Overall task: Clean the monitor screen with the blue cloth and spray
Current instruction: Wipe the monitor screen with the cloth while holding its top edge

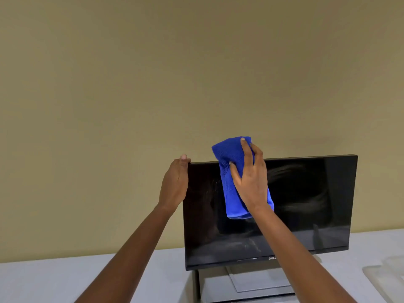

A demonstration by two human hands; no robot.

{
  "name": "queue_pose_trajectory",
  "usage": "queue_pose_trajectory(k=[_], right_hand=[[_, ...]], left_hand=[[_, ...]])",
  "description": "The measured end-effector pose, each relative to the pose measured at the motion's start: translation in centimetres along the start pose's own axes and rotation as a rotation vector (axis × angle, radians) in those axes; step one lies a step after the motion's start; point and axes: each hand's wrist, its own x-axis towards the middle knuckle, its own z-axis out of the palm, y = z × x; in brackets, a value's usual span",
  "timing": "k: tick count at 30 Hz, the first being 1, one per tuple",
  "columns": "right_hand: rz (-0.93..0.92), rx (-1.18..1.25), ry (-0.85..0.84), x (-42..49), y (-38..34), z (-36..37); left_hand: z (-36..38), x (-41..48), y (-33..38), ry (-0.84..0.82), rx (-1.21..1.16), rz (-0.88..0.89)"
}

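- Your monitor stands on a pale, smooth table, tilted back a little, with a plain beige wall close behind it.
- Off to your right, at the edge of view, a clear plastic piece lies flat on the table — too blurred to tell what it is.
- Under the screen a flat grey stand rests on the table; your right forearm crosses in front of the lower bezel and covers part of the white logo there.
- Your left hand grips the monitor's upper left corner, thumb tip showing above the top edge, the other fingers hidden behind the panel.
- Your right hand lies flat with fingers spread, pressing the cloth against the upper middle of the screen; it is not clenched, just holding the cloth to the glass with the palm and fingers.
- The cloth is bright blue, soft and nubby like terry, folded into a thick oblong pad. Its top end sticks up past the monitor's upper edge, and its lower end hangs below your wrist.
- The screen is black, glossy and rectangular with a thin frame — faint grey smears and streaks show across it, most clearly right of the cloth and near the bottom.
- The spray is not in view.
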Motion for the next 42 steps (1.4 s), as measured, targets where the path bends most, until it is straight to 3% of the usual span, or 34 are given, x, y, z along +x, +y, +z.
queue_pose_trajectory(k=[6,12,21,23,26,28,33,42], right_hand=[[-0.046,-0.147,-0.014,-3.7,-0.8,3.7],[-0.166,-0.232,0.042,-5.2,-1.3,6.6],[-0.549,-0.277,0.025,-5.5,-0.6,5.2],[-0.518,-0.192,0.096,-5.0,-0.8,4.5],[-0.319,-0.071,0.208,-3.4,-1.1,4.0],[-0.234,-0.069,0.191,-2.4,-1.7,4.3],[-0.269,-0.234,0.079,-3.0,-2.8,6.3],[-0.388,-0.305,0.13,-4.9,-1.5,7.7]], left_hand=[[0.7,-0.1,-1.3,0.066,-0.234,0.014],[0.7,0.5,-2.5,0.071,-0.27,0.015],[0.3,1.1,-2.4,0.052,-0.362,-0.009],[0.1,1.1,-2.4,0.057,-0.354,0.008],[0.1,1.0,-2.5,0.054,-0.352,0.026],[0.1,0.9,-2.5,0.045,-0.355,0.027],[-0.2,0.8,-2.3,-0.011,-0.394,0.02],[-0.1,0.8,-2.6,-0.022,-0.374,0.029]])
